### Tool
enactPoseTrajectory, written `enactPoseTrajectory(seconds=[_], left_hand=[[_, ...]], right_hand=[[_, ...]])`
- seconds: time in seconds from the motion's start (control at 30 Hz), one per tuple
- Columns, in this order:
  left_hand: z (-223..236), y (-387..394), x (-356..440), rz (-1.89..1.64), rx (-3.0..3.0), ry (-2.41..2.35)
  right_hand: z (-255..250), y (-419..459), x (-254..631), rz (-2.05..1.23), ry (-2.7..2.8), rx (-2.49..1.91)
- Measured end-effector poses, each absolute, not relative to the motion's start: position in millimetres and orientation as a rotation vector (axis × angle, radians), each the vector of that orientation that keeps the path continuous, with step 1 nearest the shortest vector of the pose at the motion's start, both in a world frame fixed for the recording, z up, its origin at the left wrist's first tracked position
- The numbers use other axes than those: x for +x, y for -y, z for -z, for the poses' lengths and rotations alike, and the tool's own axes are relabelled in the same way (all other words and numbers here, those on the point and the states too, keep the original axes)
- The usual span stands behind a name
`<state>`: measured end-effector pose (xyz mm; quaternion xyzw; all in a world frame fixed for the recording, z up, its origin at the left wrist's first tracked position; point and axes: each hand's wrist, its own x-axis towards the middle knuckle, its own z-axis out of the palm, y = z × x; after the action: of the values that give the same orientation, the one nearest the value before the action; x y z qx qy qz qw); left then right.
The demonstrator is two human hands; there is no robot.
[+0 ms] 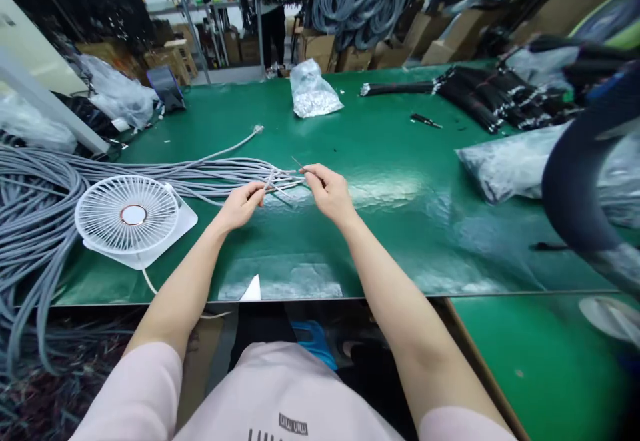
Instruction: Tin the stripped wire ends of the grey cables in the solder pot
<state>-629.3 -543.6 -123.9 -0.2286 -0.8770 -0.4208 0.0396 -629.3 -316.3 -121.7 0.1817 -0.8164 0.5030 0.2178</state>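
fingers (256, 189) at grey cables (220, 173)

Grey cable bundle (30, 187) cut off at left edge. Thin strip (297, 161) at right hand (329, 191): too small to identify. Left hand (243, 206) hides its own pinch point. Dark curved object (570, 181), far right: blurred, cut off.

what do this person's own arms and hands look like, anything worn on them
Short, pale pink sleeves leave both forearms bare. The left hand and right hand are ungloved, with no watch or bracelet visible.
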Motion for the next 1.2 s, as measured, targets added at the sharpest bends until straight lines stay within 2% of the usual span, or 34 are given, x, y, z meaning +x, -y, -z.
enactPoseTrajectory(seconds=[0.33,0.63,1.03,1.2], left_hand=[[141.3,535.2,-632.0,1.326,-0.588,2.57],[146.5,532.2,-635.0,1.317,-0.561,2.585],[147.6,531.4,-634.1,1.187,-0.595,2.638],[147.4,529.3,-635.6,1.135,-0.591,2.705]], right_hand=[[150.4,325.2,-635.1,-0.94,2.538,0.589],[148.9,316.0,-638.4,-0.796,2.605,0.52],[147.8,317.0,-634.9,-0.878,2.617,0.615],[146.4,321.8,-631.4,-1.273,2.452,0.788]])
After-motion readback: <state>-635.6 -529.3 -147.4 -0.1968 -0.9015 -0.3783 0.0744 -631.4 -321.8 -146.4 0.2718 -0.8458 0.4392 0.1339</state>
